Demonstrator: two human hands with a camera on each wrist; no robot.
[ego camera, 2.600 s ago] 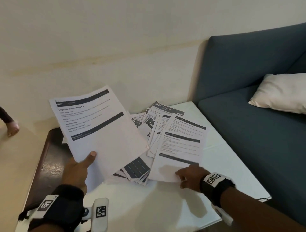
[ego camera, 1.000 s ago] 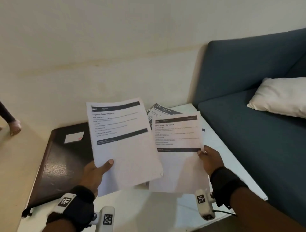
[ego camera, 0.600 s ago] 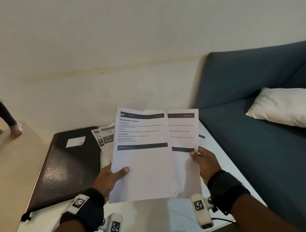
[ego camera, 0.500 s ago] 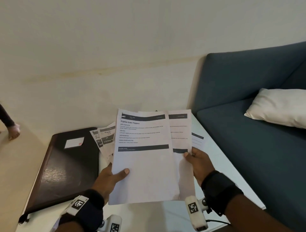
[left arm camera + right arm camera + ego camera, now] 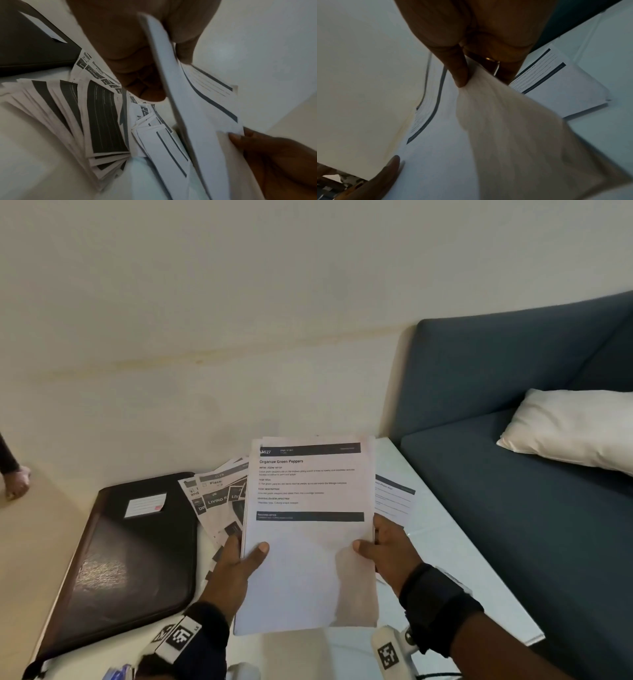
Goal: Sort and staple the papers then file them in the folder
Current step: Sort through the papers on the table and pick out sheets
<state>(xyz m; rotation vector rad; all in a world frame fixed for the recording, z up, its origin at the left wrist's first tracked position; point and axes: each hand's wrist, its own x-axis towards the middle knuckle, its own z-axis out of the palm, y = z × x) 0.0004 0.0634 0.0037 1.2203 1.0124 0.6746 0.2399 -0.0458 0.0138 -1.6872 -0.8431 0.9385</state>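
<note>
Both hands hold up a small stack of white printed sheets (image 5: 308,535), its top page headed "Organize Green Peppers". My left hand (image 5: 239,559) grips the stack's left edge, thumb on the front. My right hand (image 5: 380,546) grips the right edge, thumb on the front too. In the right wrist view the right thumb (image 5: 460,70) presses the sheets (image 5: 488,121). The left wrist view shows the stack's edge (image 5: 180,108) between my thumb and fingers. A black folder (image 5: 130,559) lies shut on the table's left. More papers (image 5: 219,501) are fanned on the table behind the stack.
The white table (image 5: 445,559) stands against a cream wall. A dark blue sofa (image 5: 531,508) with a white cushion (image 5: 568,426) borders its right side. One printed sheet (image 5: 394,498) lies flat near the sofa. Another person's hand (image 5: 15,481) shows at the far left.
My right hand lifted a sheet from the table pile and slid it behind the sheet in my left hand. The two now line up as one stack held by both hands.
</note>
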